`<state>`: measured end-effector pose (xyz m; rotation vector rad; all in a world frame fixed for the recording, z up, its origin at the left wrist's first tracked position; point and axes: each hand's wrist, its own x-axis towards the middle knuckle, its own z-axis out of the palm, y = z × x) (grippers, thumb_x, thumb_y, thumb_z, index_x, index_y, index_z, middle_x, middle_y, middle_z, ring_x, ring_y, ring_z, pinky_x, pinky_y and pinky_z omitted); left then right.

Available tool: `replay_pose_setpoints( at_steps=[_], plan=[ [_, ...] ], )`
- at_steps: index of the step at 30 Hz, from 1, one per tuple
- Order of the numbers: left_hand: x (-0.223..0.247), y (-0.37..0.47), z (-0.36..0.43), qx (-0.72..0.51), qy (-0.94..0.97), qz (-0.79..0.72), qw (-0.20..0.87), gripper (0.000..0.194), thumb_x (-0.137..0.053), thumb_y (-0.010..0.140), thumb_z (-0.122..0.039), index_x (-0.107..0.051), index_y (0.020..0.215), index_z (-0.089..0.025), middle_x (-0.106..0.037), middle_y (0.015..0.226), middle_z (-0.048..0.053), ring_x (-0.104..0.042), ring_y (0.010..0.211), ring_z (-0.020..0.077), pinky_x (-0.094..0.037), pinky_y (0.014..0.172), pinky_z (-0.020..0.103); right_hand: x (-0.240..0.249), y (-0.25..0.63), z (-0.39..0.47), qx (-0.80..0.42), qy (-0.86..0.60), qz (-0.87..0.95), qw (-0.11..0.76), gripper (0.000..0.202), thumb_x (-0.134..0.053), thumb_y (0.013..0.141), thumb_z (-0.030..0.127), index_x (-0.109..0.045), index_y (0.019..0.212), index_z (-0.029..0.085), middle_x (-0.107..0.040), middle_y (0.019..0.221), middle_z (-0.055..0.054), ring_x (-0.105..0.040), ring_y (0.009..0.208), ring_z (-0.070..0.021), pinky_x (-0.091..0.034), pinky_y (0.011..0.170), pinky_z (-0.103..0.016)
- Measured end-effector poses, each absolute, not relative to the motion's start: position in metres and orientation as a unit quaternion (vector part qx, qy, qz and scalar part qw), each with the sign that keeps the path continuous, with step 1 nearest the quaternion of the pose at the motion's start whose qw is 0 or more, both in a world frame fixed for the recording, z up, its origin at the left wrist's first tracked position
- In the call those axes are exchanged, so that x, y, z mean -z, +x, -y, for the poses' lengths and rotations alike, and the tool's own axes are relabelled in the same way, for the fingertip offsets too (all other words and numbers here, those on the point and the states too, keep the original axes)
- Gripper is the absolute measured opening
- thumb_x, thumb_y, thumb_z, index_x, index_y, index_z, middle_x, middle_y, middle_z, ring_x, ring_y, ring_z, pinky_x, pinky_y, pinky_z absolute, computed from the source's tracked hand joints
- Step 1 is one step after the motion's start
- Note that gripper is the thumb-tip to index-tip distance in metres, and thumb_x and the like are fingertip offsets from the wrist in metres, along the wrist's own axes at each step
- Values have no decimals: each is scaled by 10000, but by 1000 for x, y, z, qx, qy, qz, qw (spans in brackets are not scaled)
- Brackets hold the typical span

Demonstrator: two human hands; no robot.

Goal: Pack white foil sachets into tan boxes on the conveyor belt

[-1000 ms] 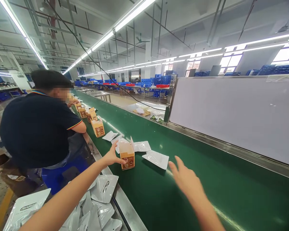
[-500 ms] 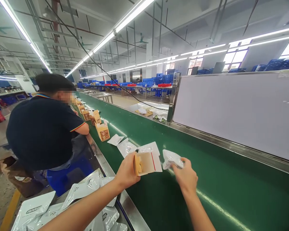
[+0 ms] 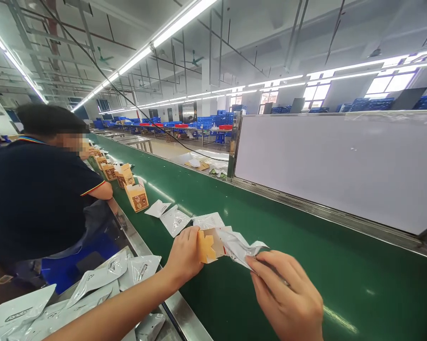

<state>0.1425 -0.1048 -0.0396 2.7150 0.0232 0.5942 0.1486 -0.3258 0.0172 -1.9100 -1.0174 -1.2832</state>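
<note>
The left hand (image 3: 185,253) is gripping the light carton (image 3: 209,244) by its open end, while the right hand (image 3: 288,296) is pinching the limp, slippery-looking pouch (image 3: 240,248) by its edge.

Conveyor belt (image 3: 270,284) plain dark green; held carton (image 3: 207,246) tan with white interior; pouch (image 3: 240,248) glossy silver-white; co-worker's shirt (image 3: 32,199) navy, its sleeve edge striped red and yellow.

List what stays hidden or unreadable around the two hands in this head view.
- Small box: its printed side is hidden, turned toward the left hand.
- Silver pouch: whether its tip is inside the box is unclear; its near end sits behind the right hand.
- Pouches beside the belt: lettering too small, lower ones cut off by the bottom edge.
</note>
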Motion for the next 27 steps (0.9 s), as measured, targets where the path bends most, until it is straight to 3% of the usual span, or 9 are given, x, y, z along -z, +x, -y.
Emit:
replay_pose_setpoints(
  at_steps=[4,10,17,20,23,25,27],
  plan=[
    [39,143,116,-267,944,31,191,576,-633,620,-173,-373,1134,-183,-563,1089,117,-558,1015,292,-492,838,454,-17,151,330,475,-717,360,360,143,-591,801,31,-631,806,168,-573,747,-22,-512,695,-125,-433,627,-237],
    [34,147,142,-343,920,124,142,557,-551,676,-108,-371,1197,-186,-549,1185,131,-521,1108,287,-465,879,446,19,157,315,418,-773,364,309,279,-415,808,11,-600,669,166,-583,695,-14,-482,624,-124,-374,574,-236],
    [41,149,167,-311,929,111,167,568,-554,619,-102,-420,1164,-187,-569,1146,114,-536,1044,286,-453,848,441,49,168,308,385,-795,291,366,239,-434,754,43,-622,823,174,-633,753,-19,-561,606,-115,-423,549,-200],
    [43,149,175,-285,931,97,206,470,-513,680,-99,-440,1133,-199,-577,1112,99,-540,1018,265,-453,826,425,47,166,315,241,-800,321,447,343,-442,762,75,-557,1070,174,-663,915,-38,-633,776,-122,-499,649,-181],
    [44,147,183,-247,936,69,241,466,-566,647,-146,-450,1097,-183,-578,1079,103,-538,994,275,-454,810,443,32,161,331,-65,-747,366,551,542,-548,741,176,-424,1268,168,-586,1175,-91,-599,1011,-176,-514,835,-272],
    [43,146,192,-221,941,53,253,480,-586,608,-150,-463,1070,-177,-580,1051,100,-534,979,280,-451,815,454,19,160,340,-178,-744,376,523,591,-660,678,256,-480,1236,182,-561,1210,-88,-559,1068,-227,-484,908,-344],
    [42,144,202,-198,945,56,256,484,-583,599,-138,-473,1068,-175,-578,1054,98,-526,986,278,-445,843,461,11,162,347,-200,-771,370,478,479,-668,702,364,-565,1132,181,-600,1134,-78,-567,1019,-245,-480,904,-375]
  ],
)
